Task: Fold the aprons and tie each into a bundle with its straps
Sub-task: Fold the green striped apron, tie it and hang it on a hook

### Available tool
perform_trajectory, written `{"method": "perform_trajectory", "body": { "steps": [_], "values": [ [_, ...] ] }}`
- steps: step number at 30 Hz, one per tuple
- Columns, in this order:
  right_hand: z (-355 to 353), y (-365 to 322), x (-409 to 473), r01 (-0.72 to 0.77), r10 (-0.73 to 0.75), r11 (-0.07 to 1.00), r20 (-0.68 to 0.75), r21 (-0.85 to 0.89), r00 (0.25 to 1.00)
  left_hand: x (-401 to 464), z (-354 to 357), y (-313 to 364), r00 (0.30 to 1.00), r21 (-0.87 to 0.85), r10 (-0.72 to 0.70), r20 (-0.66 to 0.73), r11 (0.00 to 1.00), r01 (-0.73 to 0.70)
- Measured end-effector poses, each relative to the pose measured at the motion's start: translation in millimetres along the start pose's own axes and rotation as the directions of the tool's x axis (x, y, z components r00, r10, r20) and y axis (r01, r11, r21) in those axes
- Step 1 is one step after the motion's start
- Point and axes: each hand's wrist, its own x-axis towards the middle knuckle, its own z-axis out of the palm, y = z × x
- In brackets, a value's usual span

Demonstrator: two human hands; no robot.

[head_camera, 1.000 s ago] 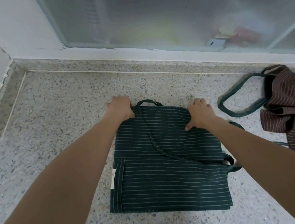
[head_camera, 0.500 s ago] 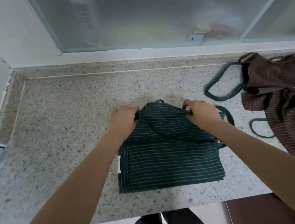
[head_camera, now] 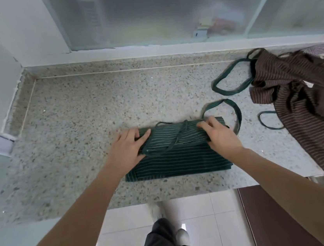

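The green striped apron (head_camera: pixel 178 157) lies folded small on the speckled tabletop (head_camera: pixel 79 120), near the front edge. The left hand (head_camera: pixel 128 148) holds its far left corner, thumb on top and fingers curled round the edge. The right hand (head_camera: pixel 218 134) pinches the far right corner the same way. A strap (head_camera: pixel 235 113) loops loose beside it, so no bundle is tied yet. The brown striped apron (head_camera: pixel 300 93) sits in a heap on the right, not folded at all.
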Motion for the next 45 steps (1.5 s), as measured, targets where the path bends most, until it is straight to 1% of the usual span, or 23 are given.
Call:
{"method": "perform_trajectory", "body": {
  "steps": [3,6,8,11,13,18,22,25,28,29,31,34,36,38,39,40,41,42,43,44,45],
  "values": [
    [14,-1,-18,-0.012,0.011,0.997,-0.015,-0.071,1.0,-22,10,15,0.995,0.075,0.024,0.092,0.997,-0.031],
    [33,2,-32,-0.013,0.002,0.991,-0.078,-0.135,0.997,-35,17,27,0.992,0.138,0.017,0.129,0.99,-0.035],
    [42,6,-36,-0.009,-0.011,0.989,-0.129,-0.149,0.992,-37,15,33,0.979,0.167,0.011,0.203,0.985,-0.046],
    [47,6,-39,-0.012,0.007,0.993,-0.037,-0.117,0.999,-37,20,37,0.948,0.202,-0.022,0.316,0.978,-0.045],
    [51,8,-40,-0.03,0.031,0.993,0.005,-0.11,0.999,-36,20,38,0.947,0.217,-0.047,0.317,0.976,-0.024],
    [64,12,-44,-0.048,0.056,0.997,0.157,-0.052,0.986,-43,31,39,0.921,0.164,-0.105,0.376,0.985,0.045],
    [70,14,-43,-0.062,0.071,0.996,0.182,-0.056,0.981,-46,35,45,0.913,0.145,-0.117,0.39,0.987,0.065],
    [71,10,-41,-0.066,0.084,0.994,0.23,-0.083,0.97,-47,33,50,0.913,0.141,-0.139,0.383,0.986,0.091],
    [70,3,-42,-0.065,0.094,0.992,0.295,-0.106,0.951,-49,28,56,0.907,0.129,-0.097,0.409,0.99,0.047],
    [69,1,-42,-0.076,0.1,0.993,0.307,-0.09,0.946,-49,26,58,0.909,0.121,-0.084,0.408,0.992,0.037],
    [68,0,-43,-0.064,0.085,0.995,0.331,-0.076,0.94,-49,22,59,0.91,0.08,-0.08,0.407,0.995,0.052],
    [65,-4,-39,-0.074,0.1,0.993,0.348,-0.088,0.932,-50,20,60,0.894,-0.087,-0.044,0.445,0.992,0.093],
    [60,-12,-37,-0.148,0.15,0.988,0.356,-0.033,0.922,-51,22,62,0.91,-0.216,0.032,0.414,0.974,0.064],
    [62,-23,-34,-0.259,0.238,0.965,0.312,0.028,0.92,-52,26,63,0.915,-0.299,0.092,0.393,0.954,0.032],
    [63,-31,-34,-0.299,0.271,0.952,0.269,0.069,0.924,-51,28,64,0.905,-0.328,0.107,0.412,0.944,0.038],
    [64,-38,-34,-0.293,0.268,0.952,0.22,0.09,0.938,-51,29,64,0.889,-0.353,0.113,0.444,0.934,0.057],
    [66,-44,-33,-0.226,0.214,0.972,0.145,0.072,0.966,-50,30,63,0.872,-0.37,0.116,0.476,0.926,0.078],
    [68,-50,-31,-0.111,0.11,0.994,0.082,0.015,0.991,-50,30,63,0.856,-0.379,0.122,0.502,0.921,0.09],
    [69,-55,-28,0.018,-0.013,0.997,0.073,-0.069,0.997,-49,29,63,0.841,-0.383,0.131,0.525,0.919,0.096],
    [69,-60,-25,0.13,-0.118,0.983,0.096,-0.131,0.988,-50,28,63,0.825,-0.389,0.139,0.548,0.915,0.105],
    [68,-63,-21,0.206,-0.184,0.962,0.137,-0.176,0.973,-49,28,62,0.807,-0.4,0.145,0.572,0.908,0.121]
  ]
}}
